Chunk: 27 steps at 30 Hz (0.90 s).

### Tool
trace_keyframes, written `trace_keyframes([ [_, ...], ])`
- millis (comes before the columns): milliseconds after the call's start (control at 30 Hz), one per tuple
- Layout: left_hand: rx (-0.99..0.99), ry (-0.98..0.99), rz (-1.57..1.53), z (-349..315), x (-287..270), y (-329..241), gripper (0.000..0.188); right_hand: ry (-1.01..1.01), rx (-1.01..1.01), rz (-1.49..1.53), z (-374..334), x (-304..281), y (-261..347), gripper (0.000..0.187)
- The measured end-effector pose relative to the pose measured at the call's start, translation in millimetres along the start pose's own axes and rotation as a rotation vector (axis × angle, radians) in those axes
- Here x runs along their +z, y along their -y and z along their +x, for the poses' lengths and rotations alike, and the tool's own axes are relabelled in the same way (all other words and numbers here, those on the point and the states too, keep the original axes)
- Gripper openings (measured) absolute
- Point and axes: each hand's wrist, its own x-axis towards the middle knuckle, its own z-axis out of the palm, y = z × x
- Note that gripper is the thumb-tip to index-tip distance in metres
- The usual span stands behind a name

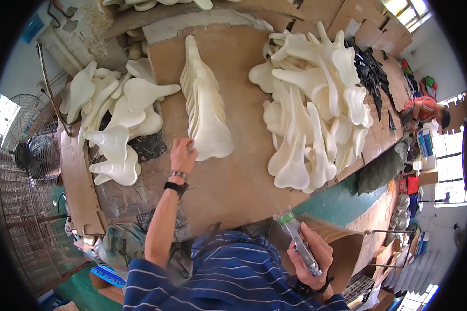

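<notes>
A row of overlapping cream foam bicycle-saddle pads [205, 98] runs away from me along the middle of the table. My left hand [183, 157] is at the left rear corner of the nearest pad [213, 141], its fingers curled against the edge; the pad partly hides the fingertips. Close to my body, past the table's near edge, my right hand [312, 254] is wrapped round a slim grey hand tool with a green end [299, 239]. The tool's green end points up and to the left; its exact kind is unclear.
Loose saddle pads lie heaped at the left [124, 111] and in a bigger pile at the right [311, 103]. Black scraps [371, 72] lie beyond that pile. A large fan [26, 155] stands far left. A cardboard box [342, 254] is beside my right arm. Another person [425, 110] is far right.
</notes>
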Motion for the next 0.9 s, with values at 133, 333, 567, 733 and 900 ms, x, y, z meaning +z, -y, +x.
trace_keyframes([
  [133,-0.050,0.107,-0.052,-6,28,-29,0.024,-0.026,0.029,-0.006,-11,0,-6,0.054],
  [333,0.000,0.458,-0.008,-94,31,-19,0.023,0.036,0.156,0.068,-19,14,-21,0.060],
  [567,-0.044,0.468,-0.031,-118,13,-14,0.024,0.098,0.173,0.098,-10,22,-23,0.058],
  [733,-0.050,0.447,-0.055,-104,19,-15,0.024,0.115,0.185,0.096,-6,26,-23,0.059],
  [900,-0.011,0.492,-0.082,-95,33,-26,0.023,0.133,0.174,0.091,-6,28,-29,0.060],
])
